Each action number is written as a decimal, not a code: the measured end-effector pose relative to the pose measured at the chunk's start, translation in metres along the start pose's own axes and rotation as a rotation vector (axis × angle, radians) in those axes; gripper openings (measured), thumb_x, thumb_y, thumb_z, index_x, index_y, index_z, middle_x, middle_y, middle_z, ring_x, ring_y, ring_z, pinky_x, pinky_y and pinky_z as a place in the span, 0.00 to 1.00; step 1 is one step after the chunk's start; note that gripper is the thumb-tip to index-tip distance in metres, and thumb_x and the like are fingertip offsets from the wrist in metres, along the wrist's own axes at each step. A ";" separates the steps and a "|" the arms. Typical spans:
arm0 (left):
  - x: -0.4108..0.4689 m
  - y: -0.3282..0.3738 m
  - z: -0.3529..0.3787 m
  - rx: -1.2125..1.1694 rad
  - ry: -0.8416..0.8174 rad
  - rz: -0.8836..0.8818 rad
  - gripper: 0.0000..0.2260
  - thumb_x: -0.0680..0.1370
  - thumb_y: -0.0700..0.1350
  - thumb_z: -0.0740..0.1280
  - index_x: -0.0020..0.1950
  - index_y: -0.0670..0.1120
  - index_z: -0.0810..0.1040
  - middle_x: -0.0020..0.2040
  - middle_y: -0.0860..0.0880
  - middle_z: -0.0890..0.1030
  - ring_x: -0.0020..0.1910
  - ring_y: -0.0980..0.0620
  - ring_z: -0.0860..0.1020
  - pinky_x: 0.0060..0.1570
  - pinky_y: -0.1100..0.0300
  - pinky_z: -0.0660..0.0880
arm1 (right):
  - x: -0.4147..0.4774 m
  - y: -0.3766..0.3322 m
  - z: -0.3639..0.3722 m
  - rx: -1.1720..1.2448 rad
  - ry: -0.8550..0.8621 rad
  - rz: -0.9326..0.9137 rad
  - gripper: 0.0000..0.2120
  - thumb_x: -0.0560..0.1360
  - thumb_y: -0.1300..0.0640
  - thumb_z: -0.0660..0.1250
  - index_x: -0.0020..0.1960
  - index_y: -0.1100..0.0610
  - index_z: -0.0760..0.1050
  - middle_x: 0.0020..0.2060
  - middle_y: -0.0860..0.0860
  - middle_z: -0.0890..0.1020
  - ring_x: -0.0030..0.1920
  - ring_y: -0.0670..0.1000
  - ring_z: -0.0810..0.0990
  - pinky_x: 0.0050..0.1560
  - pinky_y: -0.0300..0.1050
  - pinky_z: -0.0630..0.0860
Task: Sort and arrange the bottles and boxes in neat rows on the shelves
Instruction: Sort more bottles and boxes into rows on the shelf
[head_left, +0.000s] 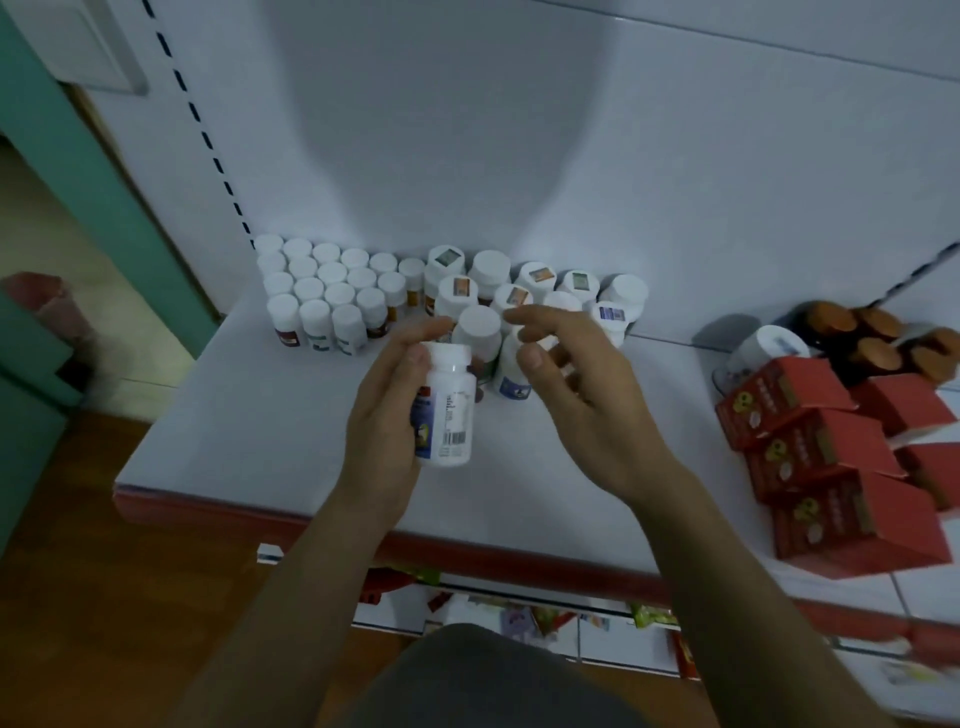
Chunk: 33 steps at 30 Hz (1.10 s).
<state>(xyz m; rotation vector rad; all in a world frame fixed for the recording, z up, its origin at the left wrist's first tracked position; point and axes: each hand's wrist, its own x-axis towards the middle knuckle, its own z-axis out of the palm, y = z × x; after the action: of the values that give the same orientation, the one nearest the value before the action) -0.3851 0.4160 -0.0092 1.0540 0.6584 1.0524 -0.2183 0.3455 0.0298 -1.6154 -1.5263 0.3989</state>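
Observation:
My left hand (387, 410) grips a white pill bottle (448, 410) with a barcode label, held upright above the white shelf (249, 415). My right hand (576, 384) hovers just to its right with fingers loosely spread, holding nothing. Small white-capped bottles (327, 291) stand in neat rows at the back left of the shelf. A looser cluster of larger white bottles (535, 291) stands behind my hands, some with stickers on their caps; a few are partly hidden by my fingers.
Red boxes (815, 457) lie in rows at the shelf's right end, with brown-capped dark bottles (883, 343) and a white bottle (763, 348) behind them. The shelf has a red front edge (519, 558). A lower shelf (493, 618) holds mixed packets. A wooden floor lies to the left.

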 end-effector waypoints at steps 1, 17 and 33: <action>0.000 0.000 0.005 0.047 -0.018 0.019 0.16 0.82 0.51 0.56 0.65 0.49 0.77 0.56 0.46 0.84 0.51 0.47 0.83 0.48 0.56 0.80 | -0.004 -0.005 0.005 0.093 -0.033 0.008 0.15 0.84 0.51 0.60 0.69 0.53 0.75 0.55 0.49 0.77 0.47 0.43 0.78 0.46 0.33 0.74; 0.016 -0.027 0.004 0.825 0.185 0.530 0.13 0.79 0.46 0.66 0.62 0.42 0.74 0.57 0.48 0.75 0.56 0.50 0.74 0.55 0.59 0.72 | -0.008 0.036 -0.061 -0.305 -0.041 0.090 0.17 0.80 0.58 0.69 0.68 0.52 0.75 0.57 0.50 0.76 0.46 0.50 0.78 0.51 0.42 0.75; 0.040 -0.065 0.010 1.129 0.120 0.237 0.46 0.63 0.62 0.81 0.71 0.43 0.66 0.65 0.43 0.74 0.62 0.41 0.76 0.55 0.43 0.77 | -0.018 0.068 0.004 -0.446 0.321 0.023 0.18 0.78 0.64 0.69 0.67 0.59 0.75 0.61 0.58 0.74 0.45 0.56 0.79 0.43 0.46 0.80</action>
<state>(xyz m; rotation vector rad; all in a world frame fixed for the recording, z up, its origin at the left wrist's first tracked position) -0.3377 0.4416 -0.0641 2.0824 1.3117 0.9232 -0.1802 0.3379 -0.0291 -1.9263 -1.4107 -0.2021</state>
